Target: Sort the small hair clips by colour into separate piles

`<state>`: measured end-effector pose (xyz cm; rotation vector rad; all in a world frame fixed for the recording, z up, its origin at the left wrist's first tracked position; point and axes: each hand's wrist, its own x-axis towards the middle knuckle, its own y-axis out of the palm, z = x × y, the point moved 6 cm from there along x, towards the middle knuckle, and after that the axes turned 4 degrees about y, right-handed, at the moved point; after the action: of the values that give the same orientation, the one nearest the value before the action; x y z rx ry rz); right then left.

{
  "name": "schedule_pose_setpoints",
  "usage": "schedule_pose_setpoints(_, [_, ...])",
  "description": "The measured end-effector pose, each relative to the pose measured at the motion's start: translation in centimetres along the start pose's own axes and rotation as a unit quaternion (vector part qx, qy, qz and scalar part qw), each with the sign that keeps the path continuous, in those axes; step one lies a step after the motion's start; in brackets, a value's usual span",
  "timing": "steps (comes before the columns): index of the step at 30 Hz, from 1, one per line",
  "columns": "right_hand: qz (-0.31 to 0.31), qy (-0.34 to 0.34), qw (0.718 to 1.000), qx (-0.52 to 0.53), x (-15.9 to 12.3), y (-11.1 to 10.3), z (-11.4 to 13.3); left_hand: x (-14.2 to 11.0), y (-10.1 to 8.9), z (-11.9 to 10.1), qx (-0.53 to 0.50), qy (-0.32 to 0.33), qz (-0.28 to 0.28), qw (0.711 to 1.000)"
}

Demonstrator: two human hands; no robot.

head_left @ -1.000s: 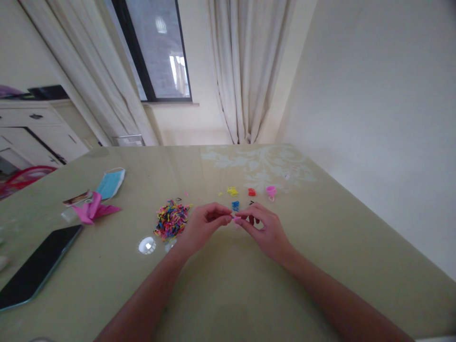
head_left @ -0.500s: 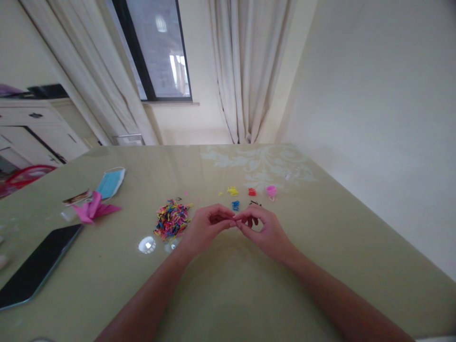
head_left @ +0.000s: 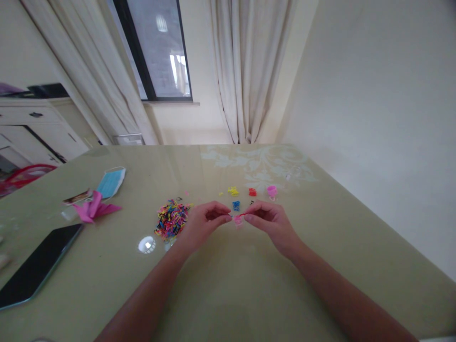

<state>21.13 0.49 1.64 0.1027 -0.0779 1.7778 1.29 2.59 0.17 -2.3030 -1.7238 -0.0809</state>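
Note:
My left hand (head_left: pixel 210 219) and my right hand (head_left: pixel 267 221) face each other low over the table, fingertips pinched and a small gap between them. Small elastic bands (head_left: pixel 238 219), pink and red, span that gap; a red strand runs into the right fingertips, and a tiny dark-blue bit shows at the left ones. Just beyond the hands are little heaps of blue bands (head_left: pixel 236 205), yellow bands (head_left: pixel 232 191) and red bands (head_left: pixel 252 192). Black bands (head_left: pixel 251 203) are mostly hidden behind my right hand. A mixed pile of coloured bands (head_left: pixel 171 219) lies beside my left wrist.
Behind the right hand sits a pink heap of bands (head_left: pixel 271 191). Toward the left lie a black phone (head_left: pixel 41 263), a pink folded-paper piece (head_left: pixel 94 208) and a blue face mask (head_left: pixel 111 183). The glossy table (head_left: pixel 228 294) meets a wall on the right.
My hands have drawn slightly apart, from fingertips touching to a small gap. The pink and red bands between them have come into view.

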Motion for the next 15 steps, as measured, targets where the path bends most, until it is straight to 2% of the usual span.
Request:
schedule_pose_setpoints(5, [-0.017, -0.036, 0.998, 0.050, 0.0, -1.0, 1.3, 0.8, -2.9, 0.4, 0.063, 0.021, -0.089, 0.994])
schedule_pose_setpoints(9, [0.008, -0.070, 0.997, 0.027, 0.2, -1.2, 3.1, 1.2, -4.4, 1.1, 0.032, 0.015, -0.138, 0.990])
schedule_pose_setpoints(13, [0.054, -0.120, 0.988, -0.080, 1.5, -1.4, 6.5, 1.4, -4.7, 1.7, -0.005, 0.007, -0.153, 0.988])
schedule_pose_setpoints(15, [0.062, -0.161, 0.967, -0.186, 2.7, -1.6, 8.2, 1.5, -4.7, 1.9, -0.008, 0.001, -0.153, 0.988])
